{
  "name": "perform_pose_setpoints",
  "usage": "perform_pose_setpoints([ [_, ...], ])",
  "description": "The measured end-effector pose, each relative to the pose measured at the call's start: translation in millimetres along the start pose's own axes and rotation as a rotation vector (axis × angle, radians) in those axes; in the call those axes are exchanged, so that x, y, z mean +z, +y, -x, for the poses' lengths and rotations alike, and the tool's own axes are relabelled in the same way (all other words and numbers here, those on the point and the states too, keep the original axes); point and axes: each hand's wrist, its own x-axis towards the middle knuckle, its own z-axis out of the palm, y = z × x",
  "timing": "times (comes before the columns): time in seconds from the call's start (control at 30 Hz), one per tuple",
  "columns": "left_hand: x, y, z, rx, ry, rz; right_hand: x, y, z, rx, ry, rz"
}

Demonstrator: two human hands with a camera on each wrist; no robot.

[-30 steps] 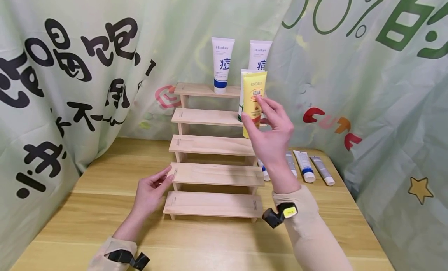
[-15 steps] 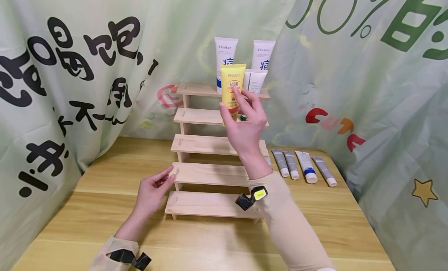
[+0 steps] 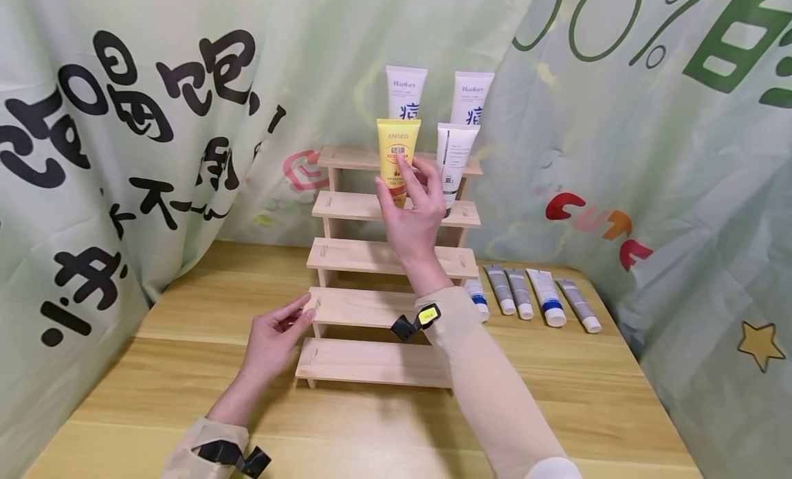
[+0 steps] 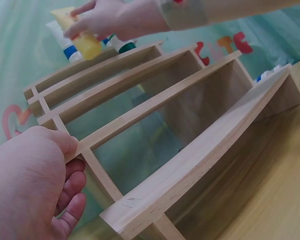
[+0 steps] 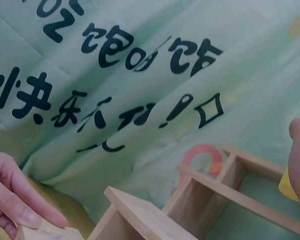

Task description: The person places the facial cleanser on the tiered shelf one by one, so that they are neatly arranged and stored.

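My right hand (image 3: 416, 207) holds an upright yellow tube (image 3: 394, 139) between thumb and fingers, over the second step from the top of a wooden stepped stand (image 3: 371, 363). The hand hides the tube's lower end, so I cannot tell whether it touches the step. Just right of it, a white tube with green print (image 3: 456, 152) stands on that same step. Two white tubes with blue lettering, a left one (image 3: 405, 91) and a right one (image 3: 473, 94), stand on the top step. With thumb and finger, my left hand (image 4: 30, 175) pinches the left end of the stand's second-lowest step.
On the table (image 3: 346, 438), right of the stand, several tubes lie in a row, among them a blue-banded white tube (image 3: 547, 297) and a grey tube (image 3: 578, 306). A printed curtain (image 3: 297, 39) hangs close behind the stand.
My right hand has carried the yellow tube leftward, from in front of the green-printed white tube to its left side. My left hand stays at the stand.
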Motion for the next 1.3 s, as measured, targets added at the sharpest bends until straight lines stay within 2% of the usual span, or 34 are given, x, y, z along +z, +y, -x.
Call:
perform_pose_setpoints([
  [0.2, 0.7, -1.0, 0.5, 0.002, 0.003, -0.008, 6.8, 8.8, 3.1, 0.013, 0.001, 0.023],
  [0.53, 1.2, 1.4, 1.5, 0.008, 0.0, 0.002, 7.7, 17.2, 10.5, 0.08, -0.062, 0.001],
  [1.0, 0.3, 0.9, 1.7, 0.02, 0.007, 0.022, 11.5, 22.5, 14.6, 0.07, -0.072, 0.02],
  [1.3, 0.1, 0.3, 1.4, 0.017, 0.005, 0.014, 14.7, 26.0, 17.1, 0.016, -0.031, 0.014],
])
